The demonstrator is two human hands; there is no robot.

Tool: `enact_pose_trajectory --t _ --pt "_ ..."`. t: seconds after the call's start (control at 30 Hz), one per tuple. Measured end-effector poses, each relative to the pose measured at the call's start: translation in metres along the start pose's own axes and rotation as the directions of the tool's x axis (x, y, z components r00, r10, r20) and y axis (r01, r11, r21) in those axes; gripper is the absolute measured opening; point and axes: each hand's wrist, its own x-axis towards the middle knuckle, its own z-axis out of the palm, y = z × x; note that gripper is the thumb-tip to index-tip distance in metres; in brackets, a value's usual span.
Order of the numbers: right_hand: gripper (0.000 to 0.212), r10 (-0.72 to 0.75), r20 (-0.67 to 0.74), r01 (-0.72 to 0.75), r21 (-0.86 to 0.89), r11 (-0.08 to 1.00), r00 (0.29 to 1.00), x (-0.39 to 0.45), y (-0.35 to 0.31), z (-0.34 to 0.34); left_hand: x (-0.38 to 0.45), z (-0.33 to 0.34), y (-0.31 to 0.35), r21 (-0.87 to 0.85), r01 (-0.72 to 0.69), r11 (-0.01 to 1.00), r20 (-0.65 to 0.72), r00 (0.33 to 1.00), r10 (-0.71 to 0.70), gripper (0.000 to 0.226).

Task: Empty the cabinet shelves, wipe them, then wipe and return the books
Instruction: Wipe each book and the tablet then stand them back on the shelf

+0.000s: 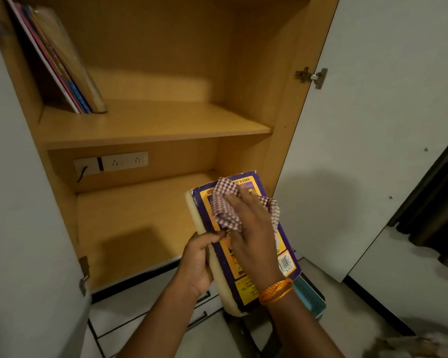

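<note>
book [246, 257] held, cloth [226, 206] pressed on cover

A home room, probably a bedroom or study; a built-in wooden cabinet [150, 125] with white doors [373, 112], leaning books [60, 60], a socket panel [111, 162]; dark curtain [435, 215]; drawers [150, 306] beneath.

The cabinet [246, 73] stands open, a door [373, 125] swung out on each side. On its upper shelf [153, 125], at the far left, books [60, 65] lean against the side wall. Sockets [124, 161] sit in the back wall under that shelf. Before the lower shelf [130, 228], 2 hands hold a book [246, 254] with a cloth [228, 205] on it. Below the book, probably on the floor, is a basket [309, 298].
</note>
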Motion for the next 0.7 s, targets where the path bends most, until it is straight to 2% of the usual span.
enact_pose_trajectory --t 0.07,0.17,0.27,0.37,0.43,0.5,0.6,0.7 --pt "0.06 -0.081 0.123 0.102 -0.171 0.98 0.989 -0.011 0.006 0.008 0.0 -0.004 -0.001 -0.056 -0.02 0.998 0.01 1.0 0.021 0.045" --pt "0.061 -0.103 0.135 0.13 -0.208 0.969 0.985 -0.028 0.02 0.008 0.002 -0.012 -0.003 -0.1 -0.064 0.993 0.012 0.998 0.066 0.045" --pt "0.063 -0.01 0.075 0.02 -0.132 0.991 0.997 -0.032 0.031 0.003 0.007 -0.019 -0.004 -0.086 -0.058 0.995 0.023 0.998 0.06 0.041" --pt "0.065 0.17 0.014 -0.17 -0.034 0.985 0.985 -0.018 0.036 -0.003 0.009 -0.022 -0.003 -0.061 -0.024 0.998 0.051 0.998 0.027 0.035" --pt "0.073 0.285 0.012 -0.285 0.053 0.957 0.959 -0.001 0.036 -0.006 0.009 -0.022 -0.002 -0.044 -0.022 0.999 0.075 0.997 0.026 0.043" --pt "0.078 0.33 0.013 -0.33 0.062 0.942 0.944 0.018 0.031 -0.008 0.01 -0.021 -0.005 -0.029 -0.02 0.999 0.113 0.993 0.023 0.056" --pt "0.069 0.244 0.047 -0.24 -0.08 0.968 0.969 0.037 0.019 -0.002 0.01 -0.017 -0.009 -0.032 -0.011 0.999 0.161 0.987 0.017 0.05" --pt "0.063 0.016 0.156 0.014 -0.193 0.981 0.988 0.032 0.005 0.005 0.005 -0.01 -0.007 -0.065 -0.013 0.998 0.154 0.988 0.023 0.041"
